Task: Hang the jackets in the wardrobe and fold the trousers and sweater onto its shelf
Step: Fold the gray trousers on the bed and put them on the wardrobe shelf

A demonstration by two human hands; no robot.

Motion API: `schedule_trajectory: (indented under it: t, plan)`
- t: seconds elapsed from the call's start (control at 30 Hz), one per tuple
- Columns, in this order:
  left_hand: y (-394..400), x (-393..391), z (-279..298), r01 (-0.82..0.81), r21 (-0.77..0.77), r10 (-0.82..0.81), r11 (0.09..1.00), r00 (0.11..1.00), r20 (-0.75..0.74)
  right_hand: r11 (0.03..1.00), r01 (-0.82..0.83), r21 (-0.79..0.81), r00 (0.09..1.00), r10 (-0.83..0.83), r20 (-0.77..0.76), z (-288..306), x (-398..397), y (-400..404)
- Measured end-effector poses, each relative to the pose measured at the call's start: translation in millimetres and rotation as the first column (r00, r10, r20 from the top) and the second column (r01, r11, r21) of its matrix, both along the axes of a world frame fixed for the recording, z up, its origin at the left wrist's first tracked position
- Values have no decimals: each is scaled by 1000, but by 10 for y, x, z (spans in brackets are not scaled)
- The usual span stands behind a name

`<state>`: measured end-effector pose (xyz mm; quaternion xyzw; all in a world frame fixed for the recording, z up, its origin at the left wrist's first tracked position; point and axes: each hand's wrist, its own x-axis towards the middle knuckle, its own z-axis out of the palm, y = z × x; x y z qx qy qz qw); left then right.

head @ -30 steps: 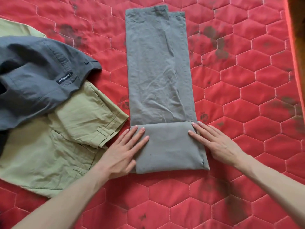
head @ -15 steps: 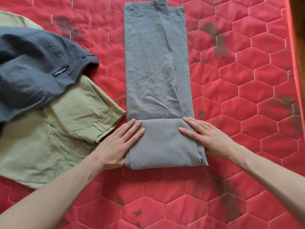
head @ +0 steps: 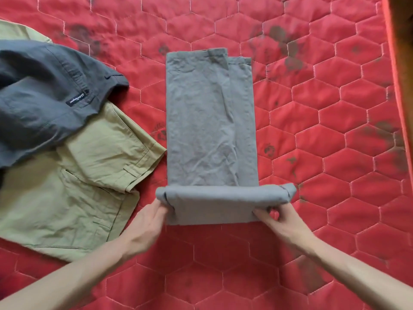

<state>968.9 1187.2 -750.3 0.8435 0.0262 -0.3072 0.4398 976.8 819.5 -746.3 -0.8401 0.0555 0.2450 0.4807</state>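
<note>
Grey trousers [head: 207, 121] lie lengthwise on the red quilted bed cover [head: 324, 121], legs stacked and pointing away from me. Their near end is a folded bundle, lifted and tipped up off the cover. My left hand [head: 149, 222] grips the bundle's left end, fingers curled under it. At the bundle's right end my right hand [head: 281, 220] holds it the same way, thumb on the near face. To the left lie olive-green trousers [head: 73, 189], with a dark grey garment [head: 38, 99] heaped over their far part.
A wooden edge [head: 402, 41] borders the bed cover along the right. Open red cover stretches to the right of the grey trousers and in front of me between my forearms.
My hands lay flat on top of the folded end before. Now they have slid to its two ends, gripped it and raised it, rolling it forward. The view has also shifted.
</note>
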Motion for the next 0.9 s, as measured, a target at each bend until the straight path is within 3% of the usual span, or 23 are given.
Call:
schedule_trajectory:
  t: [0.07, 0.13, 0.2, 0.3, 0.43, 0.53, 0.63, 0.73, 0.9]
  plan:
    - [-120, -34, -75, -228, -93, 222, 969, 972, -76, 983, 180, 46, 983, -178, -52, -51, -18, 145]
    - [-235, -40, -115, -391, -144, 371, 909, 917, -144, 955, 289, 68, 957, -290, -2, -102, 9, 306]
    - [-328, -27, -131, -450, -121, 435, 885, 891, -129, 913, 399, 88, 914, -404, 47, -117, 93, 498]
    - [-439, 59, -151, -481, 30, 482, 876, 873, -70, 818, 575, -3, 818, -575, -4, -196, 287, 712]
    - [-492, 313, -177, -468, 204, 485, 860, 874, -40, 826, 466, -316, 864, -502, -39, -291, 605, 755]
    - [-522, 470, -176, -424, 329, 470, 844, 880, -72, 800, 389, -456, 895, -445, -16, -313, 737, 703]
    - [-594, 486, -145, -423, 424, 474, 801, 880, -18, 829, 457, -323, 888, -444, 116, -253, 743, 706]
    - [-643, 436, -102, -485, 400, 502, 777, 862, 68, 876, 428, -225, 885, -356, 300, -193, 788, 665]
    - [-620, 430, -148, -420, 439, 397, 794, 906, 148, 877, 429, -218, 889, -367, 273, -346, 903, 572]
